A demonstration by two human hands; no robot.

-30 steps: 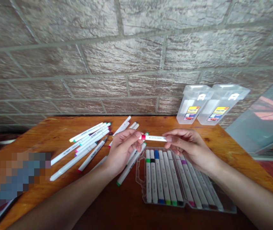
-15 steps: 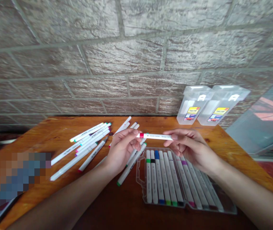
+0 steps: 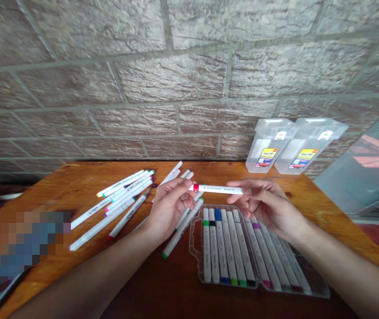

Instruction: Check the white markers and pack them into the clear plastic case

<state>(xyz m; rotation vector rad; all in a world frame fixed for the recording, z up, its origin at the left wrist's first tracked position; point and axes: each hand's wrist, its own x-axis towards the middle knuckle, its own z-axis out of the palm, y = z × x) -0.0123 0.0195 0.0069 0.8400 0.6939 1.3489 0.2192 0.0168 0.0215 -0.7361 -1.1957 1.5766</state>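
Observation:
A white marker with a red band (image 3: 214, 188) lies level between my two hands, above the table. The thumb and fingers of my left hand (image 3: 172, 206) pinch its red-banded end. At the opposite end, my right hand (image 3: 264, 201) grips it, covering the tip. Below my right hand is a clear plastic marker case (image 3: 194, 241), lying open with white markers (image 3: 231, 248) in rows on both sides. Some of those markers are hidden under my right hand and forearm. Close by my left hand, a green-ended marker (image 3: 179, 235) rests on the wood.
Several loose white markers (image 3: 126, 190) are spread over the left of the wooden table (image 3: 209, 166). Two translucent plastic boxes, a left one (image 3: 265, 146) and a right one (image 3: 304, 146), stand at the back right against the brick wall (image 3: 183, 79). A blurred-out patch covers the left edge.
My right hand has shifted slightly right along the marker, so more of its white barrel shows. The left hand has moved a little left with the red-banded end.

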